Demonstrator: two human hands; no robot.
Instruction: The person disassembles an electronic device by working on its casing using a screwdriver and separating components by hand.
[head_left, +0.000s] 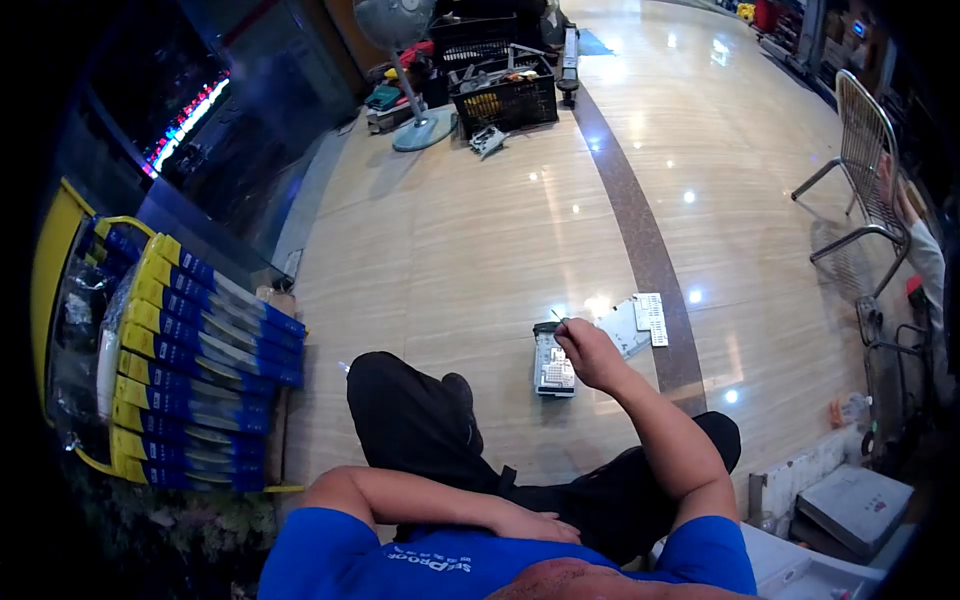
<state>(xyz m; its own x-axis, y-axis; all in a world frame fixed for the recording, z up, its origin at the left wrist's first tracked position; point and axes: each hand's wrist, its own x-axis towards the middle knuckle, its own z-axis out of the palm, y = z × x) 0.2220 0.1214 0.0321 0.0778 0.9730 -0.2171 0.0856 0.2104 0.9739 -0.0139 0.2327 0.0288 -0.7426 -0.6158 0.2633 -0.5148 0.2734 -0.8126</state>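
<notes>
My right hand [592, 356] reaches out over the floor with its fingers pinched together. A thin, light tip sticks out past the fingers, too small to name. Just below and left of it lies a small boxy metal device [553, 374] with a patterned top face and a dark far end; whether the hand touches it I cannot tell. Partly behind the hand is a flat pale metal plate [622, 318] with a white slotted strip [650, 320] at its right. My left hand [540, 524] lies flat on my lap, fingers extended, holding nothing.
At left stands a yellow rack with blue-and-yellow packages [190, 370]. A pedestal fan [425, 128] and a black crate of tools [505, 95] are ahead. To the right are a metal chair [865, 150] and another person's sleeve [925, 255]; a grey box [855, 508] sits lower right.
</notes>
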